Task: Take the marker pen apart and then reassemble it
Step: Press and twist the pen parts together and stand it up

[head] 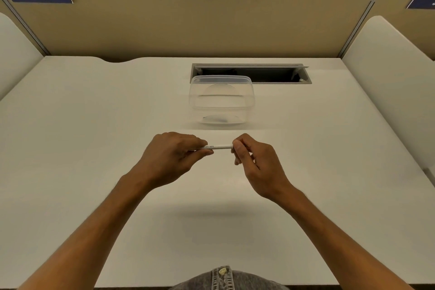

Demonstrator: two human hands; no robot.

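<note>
While both hands pinch the white marker pen (217,147) level above the tabletop (94,125) at frame centre, left hand (173,153) and right hand (253,160) fingers closed on its ends, it looks whole, so dismantling seemingly remains.

White desk (94,125), beige partition (211,21)

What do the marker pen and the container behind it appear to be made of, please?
The marker pen, held between left hand and right hand, looks like smooth white plastic with printed lettering. The container looks like clear, slightly cloudy plastic: the desk shows through its walls.
</note>
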